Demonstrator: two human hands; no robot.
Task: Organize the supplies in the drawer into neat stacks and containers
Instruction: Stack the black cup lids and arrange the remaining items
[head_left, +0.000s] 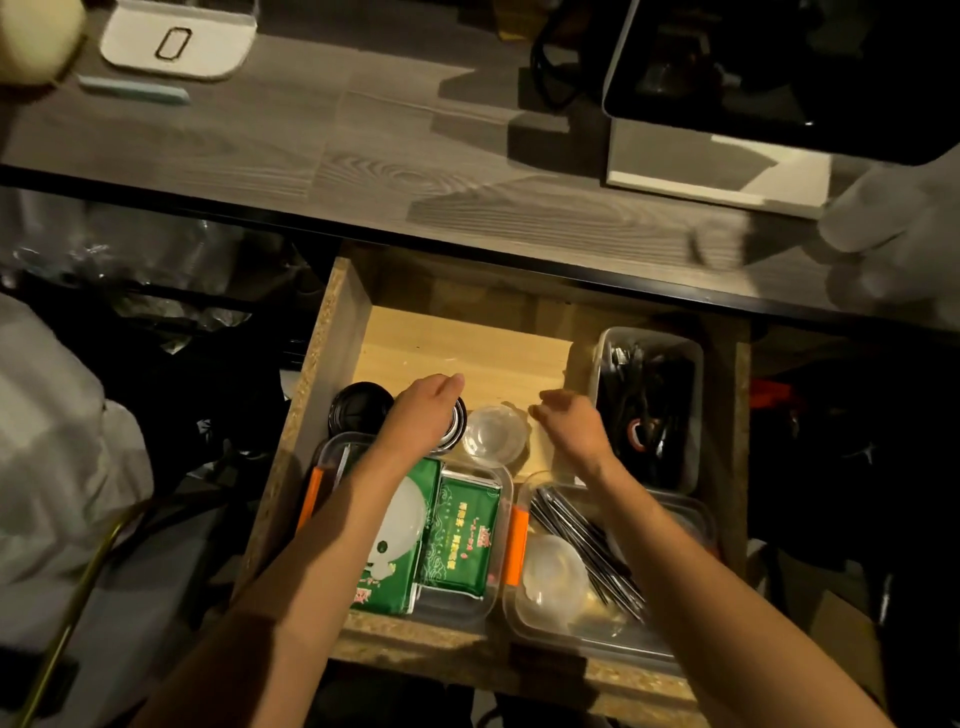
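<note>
Two hands work inside the open drawer (317, 364), landmark is the stack of clear round cups (493, 434) mid-drawer. Left hand (423, 410) sits just left of the cups, over a second stack of dark-rimmed lids (456, 423), fingers curled down around it, looks like a grip to square the stack, though contact underneath is hidden. Right hand (571, 423) hovers just right of the cups, fingers loosely bent and slightly apart, nothing in it, probably about to steady or shift the cups. Black round lids (358, 408) lie further left of the cups. Near side of the cups: orange-clipped container (511, 540) holding green packets (457, 540), sorted by kind. Right-near of the cups: clear tub (691, 525) with straws (587, 545). Far right of the cups: bin (696, 358) of dark utensils.
</note>
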